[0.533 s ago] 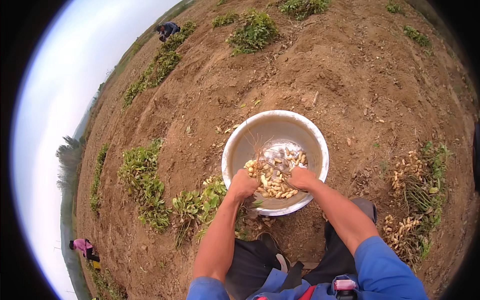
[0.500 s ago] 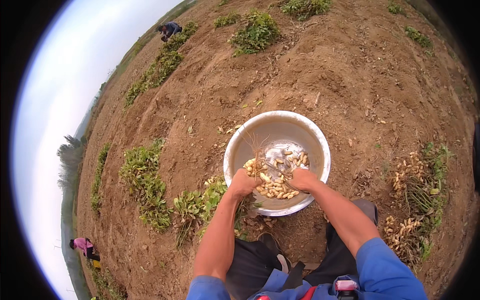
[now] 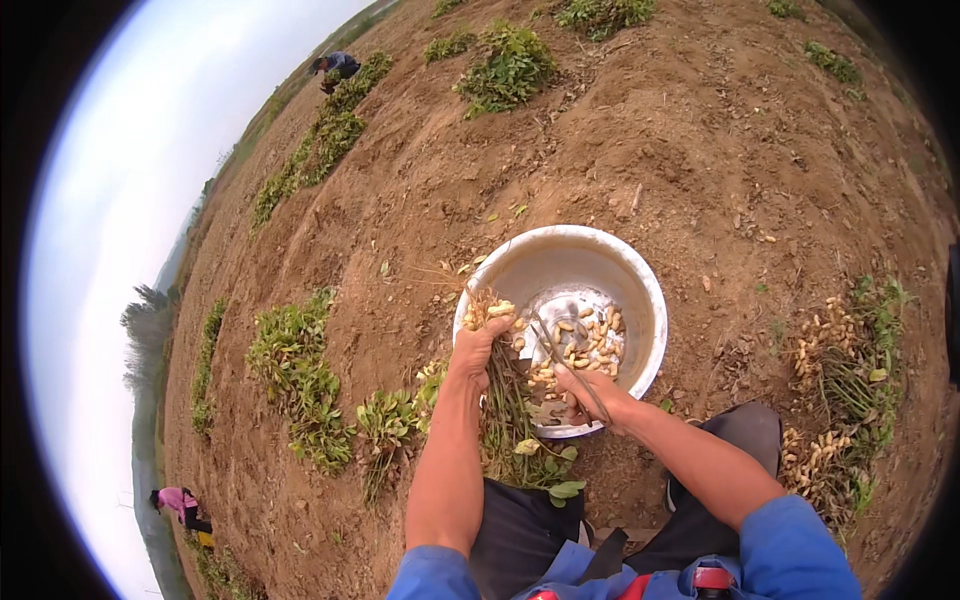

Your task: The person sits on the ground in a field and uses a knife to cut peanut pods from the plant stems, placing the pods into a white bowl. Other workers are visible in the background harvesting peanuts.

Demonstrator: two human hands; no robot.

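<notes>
My left hand (image 3: 473, 352) is closed around a peanut plant (image 3: 510, 412) at the basin's left rim. Its roots and several pods stick out above my fist, and the green stems and leaves hang below toward my knee. In my right hand (image 3: 594, 393), over the near right part of the basin, I grip a thin dark tool (image 3: 549, 345) like a rod or narrow prongs; its exact kind is unclear. A round pale basin (image 3: 656, 318) stands on the soil before me. Loose peanuts (image 3: 590, 345) lie on its bottom, partly hidden by my hands.
Pulled peanut plants (image 3: 845, 390) with pods lie to the right. Leafy plants (image 3: 300, 370) stand in a row at the left, with another bush (image 3: 508, 68) farther off. Two people, one in dark clothes (image 3: 338, 66) and one in pink (image 3: 178, 500), bend down in the field.
My left hand has lifted the plant up and left from inside the basin, so its leafy stems now show. My right hand has drawn back toward me with the tool, apart from the plant's pods.
</notes>
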